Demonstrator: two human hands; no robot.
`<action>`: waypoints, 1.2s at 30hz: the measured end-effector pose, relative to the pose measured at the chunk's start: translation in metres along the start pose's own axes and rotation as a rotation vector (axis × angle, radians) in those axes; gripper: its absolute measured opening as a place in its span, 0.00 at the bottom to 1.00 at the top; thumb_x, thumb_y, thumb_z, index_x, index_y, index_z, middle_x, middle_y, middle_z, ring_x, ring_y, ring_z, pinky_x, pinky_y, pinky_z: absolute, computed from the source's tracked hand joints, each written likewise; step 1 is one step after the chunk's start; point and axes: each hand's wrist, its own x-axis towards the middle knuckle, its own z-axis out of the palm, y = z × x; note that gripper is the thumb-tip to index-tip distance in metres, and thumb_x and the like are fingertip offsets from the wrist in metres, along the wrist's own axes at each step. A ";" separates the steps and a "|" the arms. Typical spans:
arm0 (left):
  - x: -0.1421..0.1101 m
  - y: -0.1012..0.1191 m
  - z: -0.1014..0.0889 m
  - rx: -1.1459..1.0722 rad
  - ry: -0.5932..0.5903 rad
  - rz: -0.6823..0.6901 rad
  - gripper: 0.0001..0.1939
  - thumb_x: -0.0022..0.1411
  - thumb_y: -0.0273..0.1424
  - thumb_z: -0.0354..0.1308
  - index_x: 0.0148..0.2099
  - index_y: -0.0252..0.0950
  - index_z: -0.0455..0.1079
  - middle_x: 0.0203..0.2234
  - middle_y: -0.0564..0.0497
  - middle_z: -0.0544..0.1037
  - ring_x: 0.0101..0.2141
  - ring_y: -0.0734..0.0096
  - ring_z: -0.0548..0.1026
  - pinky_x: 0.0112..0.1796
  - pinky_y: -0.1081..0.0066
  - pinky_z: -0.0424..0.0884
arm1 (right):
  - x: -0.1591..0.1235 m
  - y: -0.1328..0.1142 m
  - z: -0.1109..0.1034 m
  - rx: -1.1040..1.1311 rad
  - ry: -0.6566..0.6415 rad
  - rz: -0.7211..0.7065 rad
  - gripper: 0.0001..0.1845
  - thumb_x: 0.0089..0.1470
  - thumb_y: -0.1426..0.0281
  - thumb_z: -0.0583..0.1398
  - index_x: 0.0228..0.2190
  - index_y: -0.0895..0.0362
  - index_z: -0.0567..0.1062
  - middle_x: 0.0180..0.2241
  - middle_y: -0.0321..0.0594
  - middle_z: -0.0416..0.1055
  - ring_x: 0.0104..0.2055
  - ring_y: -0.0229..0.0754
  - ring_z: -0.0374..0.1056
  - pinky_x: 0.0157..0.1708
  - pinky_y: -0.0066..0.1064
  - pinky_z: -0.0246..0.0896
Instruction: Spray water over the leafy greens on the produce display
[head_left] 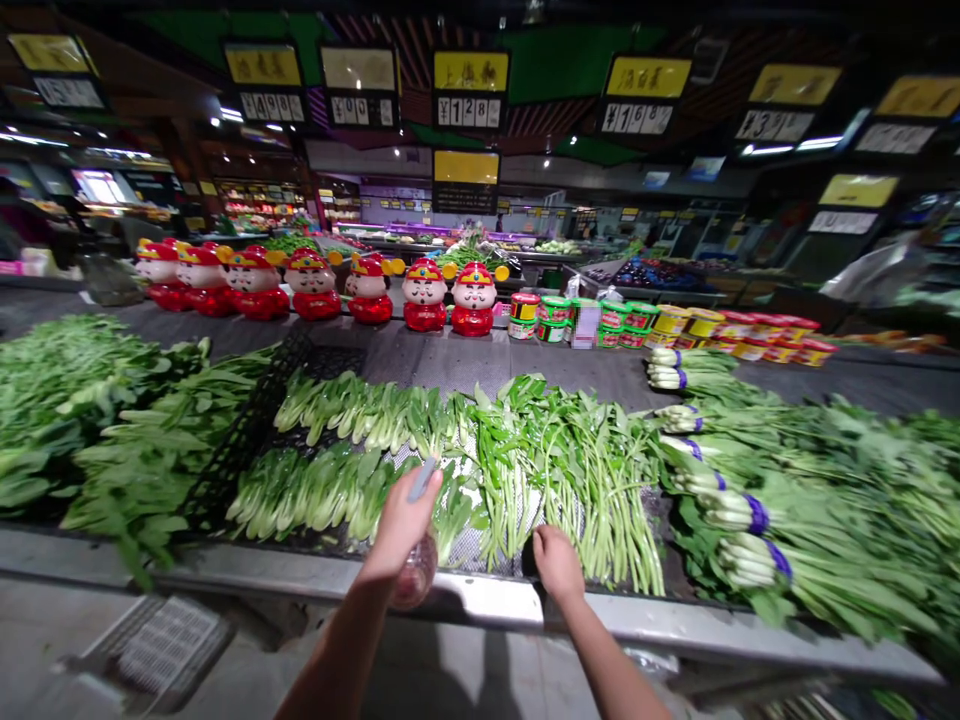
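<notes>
My left hand (402,520) is closed around a slim flat grey object (422,480), perhaps a phone. Below that hand hangs a clear plastic bag (415,575) with something reddish inside; how it is held is hidden. Bok choy (307,490) lies in rows just left of and beyond this hand. My right hand (556,562) is closed at the front edge of the display, beside the lower stems of long-stemmed leafy greens (555,450). Its fingers curl away from view, so I cannot make out what is in them. Perforated metal (469,455) shows between the vegetables.
A black plastic divider (244,440) separates loose greens (142,440) at the left. Purple-banded bunches (750,512) lie to the right. Red figurine jars (424,298) and stacked tubs (555,318) line the back ledge. A metal rail (487,597) runs along the front; a grey crate (176,640) stands below.
</notes>
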 end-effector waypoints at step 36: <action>-0.011 -0.038 -0.024 0.047 0.090 -0.051 0.19 0.58 0.45 0.52 0.28 0.34 0.70 0.19 0.54 0.68 0.23 0.74 0.64 0.27 0.73 0.60 | 0.002 0.005 0.000 -0.047 -0.064 -0.026 0.21 0.59 0.65 0.44 0.35 0.57 0.74 0.39 0.46 0.73 0.40 0.43 0.68 0.42 0.30 0.56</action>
